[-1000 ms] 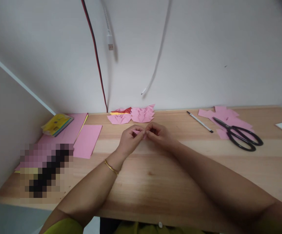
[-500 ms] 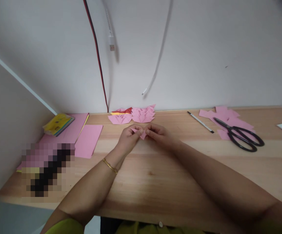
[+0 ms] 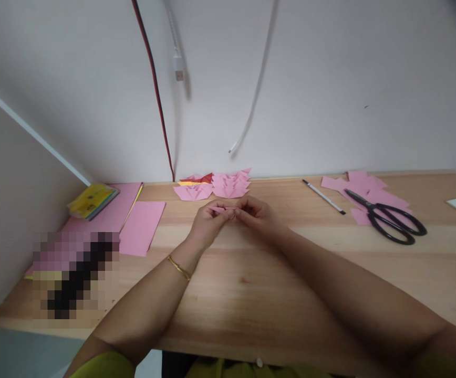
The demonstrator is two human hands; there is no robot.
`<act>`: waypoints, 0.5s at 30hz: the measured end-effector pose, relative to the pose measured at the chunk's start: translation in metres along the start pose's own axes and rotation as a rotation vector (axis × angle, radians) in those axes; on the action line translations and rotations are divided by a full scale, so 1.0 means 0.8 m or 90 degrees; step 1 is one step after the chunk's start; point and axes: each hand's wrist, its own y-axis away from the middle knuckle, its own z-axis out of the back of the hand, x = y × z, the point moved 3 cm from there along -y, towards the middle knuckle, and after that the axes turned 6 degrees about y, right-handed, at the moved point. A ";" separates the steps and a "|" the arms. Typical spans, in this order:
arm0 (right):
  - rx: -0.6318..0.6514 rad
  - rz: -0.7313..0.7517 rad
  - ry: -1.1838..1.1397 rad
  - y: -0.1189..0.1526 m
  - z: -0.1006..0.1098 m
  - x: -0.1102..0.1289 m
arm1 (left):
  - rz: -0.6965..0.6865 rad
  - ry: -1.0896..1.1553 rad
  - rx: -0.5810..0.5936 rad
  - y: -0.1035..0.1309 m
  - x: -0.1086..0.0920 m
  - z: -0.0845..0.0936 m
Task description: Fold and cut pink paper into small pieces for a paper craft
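A small folded piece of pink paper (image 3: 217,209) is pinched between my two hands, low over the wooden table. My left hand (image 3: 208,223) closes on its left part, thumb on top. My right hand (image 3: 260,218) grips the other side, its thumb tip nearly meeting the left one. Most of the paper is hidden by my fingers. Just beyond my hands, against the wall, sit several folded pink paper pieces (image 3: 231,185). Red and yellow folded paper (image 3: 196,179) lies among them on the left.
At right, black-handled scissors (image 3: 393,220) rest on pink paper scraps (image 3: 365,184), beside a pen (image 3: 323,197). At left are pink sheets (image 3: 143,226) and a yellow packet (image 3: 93,200). A blurred patch covers a dark object. Cables (image 3: 257,89) hang down the wall.
The pink paper's pointed lower part, which showed below my thumbs, has turned out of sight; only a thin edge shows now. Both hands stay in nearly the same place.
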 end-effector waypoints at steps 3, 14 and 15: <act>0.007 0.004 0.008 0.001 -0.001 -0.001 | -0.019 -0.048 -0.027 0.001 -0.003 0.001; 0.034 -0.004 0.013 0.003 -0.001 0.003 | -0.071 -0.145 0.016 0.003 -0.011 0.002; 0.042 -0.006 0.010 0.003 -0.001 0.003 | -0.067 -0.147 0.018 0.003 -0.011 0.003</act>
